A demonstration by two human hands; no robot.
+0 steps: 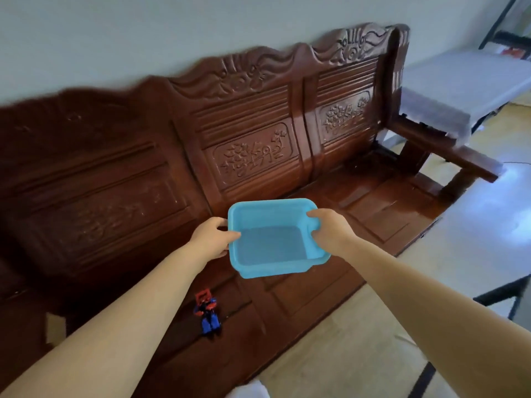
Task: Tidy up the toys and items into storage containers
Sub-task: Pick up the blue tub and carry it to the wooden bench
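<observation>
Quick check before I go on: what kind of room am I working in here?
Most likely a home living room. A long carved wooden bench stands against a plain wall, a red and blue toy figure lies on its seat, and both hands hold an empty blue plastic bin above it.

Two bare forearms enter from lower left and lower right of frame. No sleeves visible on either arm up to frame edges. Left hand (pixel 211 238) bare, no ring, no glove. Right hand (pixel 330 228) bare, wrist without watch or band.
</observation>
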